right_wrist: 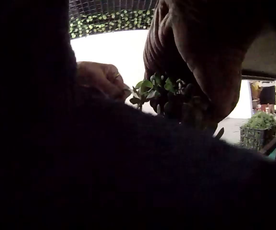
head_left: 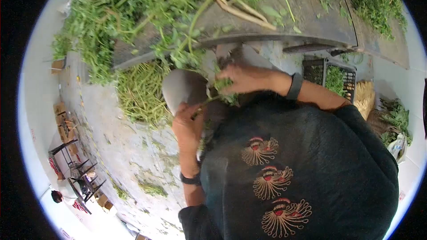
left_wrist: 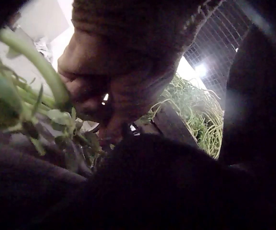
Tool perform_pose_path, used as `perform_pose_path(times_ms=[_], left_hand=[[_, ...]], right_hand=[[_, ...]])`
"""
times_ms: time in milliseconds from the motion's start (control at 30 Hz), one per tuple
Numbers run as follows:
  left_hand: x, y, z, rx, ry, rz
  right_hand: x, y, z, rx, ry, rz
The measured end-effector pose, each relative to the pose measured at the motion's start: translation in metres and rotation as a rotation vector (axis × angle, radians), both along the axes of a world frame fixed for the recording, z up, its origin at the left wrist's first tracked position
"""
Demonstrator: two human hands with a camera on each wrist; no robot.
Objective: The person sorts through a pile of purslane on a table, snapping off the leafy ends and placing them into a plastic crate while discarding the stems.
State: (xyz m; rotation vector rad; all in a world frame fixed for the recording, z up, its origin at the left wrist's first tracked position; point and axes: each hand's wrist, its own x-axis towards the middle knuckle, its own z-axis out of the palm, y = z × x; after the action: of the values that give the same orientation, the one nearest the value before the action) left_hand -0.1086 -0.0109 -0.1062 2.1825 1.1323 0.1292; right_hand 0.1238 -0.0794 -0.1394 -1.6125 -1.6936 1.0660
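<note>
My left hand point(head_left: 187, 123) grips a green stem point(head_left: 209, 101) over my lap, beside the knee. In the left wrist view the curled fingers of the left hand point(left_wrist: 109, 72) close on the thick stem point(left_wrist: 44, 69). Opposite it, my right hand point(head_left: 247, 79), slightly blurred, holds the leafy end of the sprig point(head_left: 226, 90). The right wrist view has small round leaves point(right_wrist: 150, 89) poking out from under the curled right hand point(right_wrist: 195, 52). The left hand point(right_wrist: 99, 77) shows beyond the leaves there.
Leafy greens point(head_left: 129, 13) heap over the dark tabletop point(head_left: 311, 18) in front and hang off its edge. Below lies a pile of stems point(head_left: 141, 93). A black crate point(head_left: 313, 69) with greens stands under the table at right. Scraps point(head_left: 151, 189) litter the floor.
</note>
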Motion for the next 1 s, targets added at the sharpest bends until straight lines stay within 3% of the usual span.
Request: perform_pose_path(times_ms=[67, 200, 367, 433, 500, 567, 667, 733, 767, 833, 900, 967, 1000], left_hand=[[0.010, -0.002, 0.015, 0.204, 0.062, -0.081], [0.021, -0.006, 0.013, 0.088, -0.173, -0.106], [0.028, -0.005, 0.011, 0.068, -0.100, -0.164], [0.028, -0.010, 0.011, 0.061, -0.133, -0.129], [0.027, -0.013, 0.013, 0.071, -0.140, -0.111], [0.028, -0.013, 0.014, 0.069, -0.137, -0.071], [0.025, -0.016, 0.013, 0.150, -0.117, 0.028], [0.015, -0.006, 0.001, 0.186, -0.097, 0.147], [0.010, 0.003, -0.007, 0.230, -0.081, 0.257], [-0.006, 0.025, -0.024, 0.333, -0.156, 0.296], [-0.005, 0.028, 0.007, 0.079, -0.356, 0.348], [-0.006, 0.030, 0.004, -0.394, -0.729, 0.466], [-0.006, 0.027, 0.006, -0.404, -0.719, 0.480]], right_hand=[[-0.009, 0.007, -0.005, 0.102, -0.113, 0.066], [-0.014, 0.013, -0.006, 0.110, -0.287, 0.049], [-0.013, 0.008, -0.003, 0.327, -0.269, 0.091], [-0.011, 0.004, 0.007, 0.318, -0.276, 0.065], [-0.010, 0.005, 0.010, 0.155, -0.405, 0.212], [-0.010, 0.005, 0.014, 0.170, -0.384, 0.185], [-0.016, 0.003, 0.046, 0.084, -0.263, 0.252], [-0.022, 0.003, 0.072, 0.005, 0.278, 0.415], [-0.024, 0.004, 0.083, -0.012, 0.290, 0.428], [-0.024, 0.001, 0.098, 0.100, 0.289, 0.350], [-0.013, 0.004, 0.101, -0.099, 0.291, 0.083], [-0.004, 0.005, 0.084, -0.110, 0.348, -0.162], [0.000, 0.007, 0.077, -0.128, 0.355, -0.157]])
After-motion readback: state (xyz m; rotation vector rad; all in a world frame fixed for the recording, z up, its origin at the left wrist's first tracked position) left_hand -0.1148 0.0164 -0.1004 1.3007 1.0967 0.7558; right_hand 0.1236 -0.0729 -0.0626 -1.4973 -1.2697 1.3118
